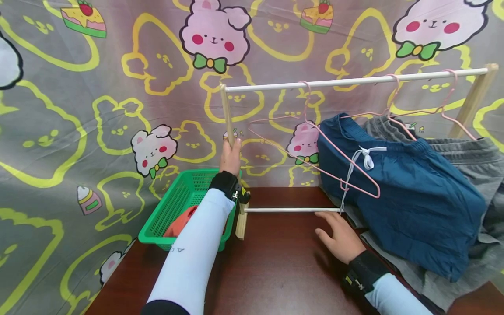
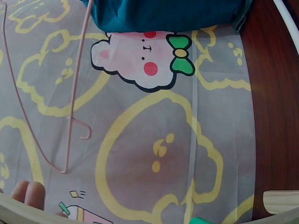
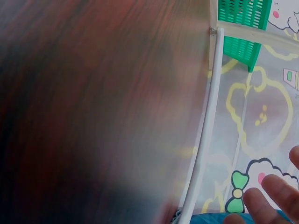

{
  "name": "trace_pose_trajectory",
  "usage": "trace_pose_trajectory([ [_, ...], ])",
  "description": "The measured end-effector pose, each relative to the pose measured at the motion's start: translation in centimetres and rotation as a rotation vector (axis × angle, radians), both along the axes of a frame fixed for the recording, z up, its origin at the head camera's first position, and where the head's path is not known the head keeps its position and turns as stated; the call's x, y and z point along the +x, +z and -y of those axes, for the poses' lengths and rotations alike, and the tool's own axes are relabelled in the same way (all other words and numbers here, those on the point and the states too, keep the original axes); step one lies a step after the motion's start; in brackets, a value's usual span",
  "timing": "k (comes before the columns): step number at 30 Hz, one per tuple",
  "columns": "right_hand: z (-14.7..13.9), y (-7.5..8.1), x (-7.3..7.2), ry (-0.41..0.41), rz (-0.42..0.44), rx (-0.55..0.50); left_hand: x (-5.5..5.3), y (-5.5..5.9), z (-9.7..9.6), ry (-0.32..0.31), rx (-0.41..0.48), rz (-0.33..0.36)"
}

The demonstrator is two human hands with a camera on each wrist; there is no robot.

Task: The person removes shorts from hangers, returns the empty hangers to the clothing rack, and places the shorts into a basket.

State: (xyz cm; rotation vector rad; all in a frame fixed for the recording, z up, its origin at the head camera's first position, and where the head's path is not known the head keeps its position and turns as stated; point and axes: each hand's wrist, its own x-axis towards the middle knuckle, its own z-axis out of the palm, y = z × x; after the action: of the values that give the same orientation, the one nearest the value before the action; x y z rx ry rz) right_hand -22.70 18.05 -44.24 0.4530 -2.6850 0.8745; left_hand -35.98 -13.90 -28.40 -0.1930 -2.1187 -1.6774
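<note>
My left hand [image 1: 230,158] grips the left wooden post [image 1: 227,109] of a clothes rack with a white top rail [image 1: 271,86]. In the left wrist view, its fingertips [image 2: 33,193] show past the post. My right hand [image 1: 341,238] holds nothing; its fingers reach forward, loosely spread, close to the lower white bar [image 1: 291,210]. Whether they touch the bar, I cannot tell. A pink hanger [image 1: 275,146] dangles from the rail, partly in front of blue drawstring shorts [image 1: 405,192]. Grey pants [image 1: 466,153] hang behind them. Blue cloth also appears below the right fingers in the right wrist view.
Left of the rack, a green basket [image 1: 157,223] holds an orange-red cloth [image 1: 179,225]. The dark wooden table [image 1: 275,267] lies beneath everything. A patterned curtain [image 1: 114,87] closes off the back and left side. Grey cloth spreads over the table at right.
</note>
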Motion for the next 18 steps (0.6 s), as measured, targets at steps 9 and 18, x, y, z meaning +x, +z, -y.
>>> trace_pose_trajectory([
  [9,0.1,0.0,0.1,-0.031,0.013,-0.014,-1.1,-0.8,-0.7,0.005,0.065,-0.029],
  [18,0.1,0.3,0.1,-0.042,0.004,-0.022,-1.8,-1.2,0.0,-0.022,0.03,-0.103],
])
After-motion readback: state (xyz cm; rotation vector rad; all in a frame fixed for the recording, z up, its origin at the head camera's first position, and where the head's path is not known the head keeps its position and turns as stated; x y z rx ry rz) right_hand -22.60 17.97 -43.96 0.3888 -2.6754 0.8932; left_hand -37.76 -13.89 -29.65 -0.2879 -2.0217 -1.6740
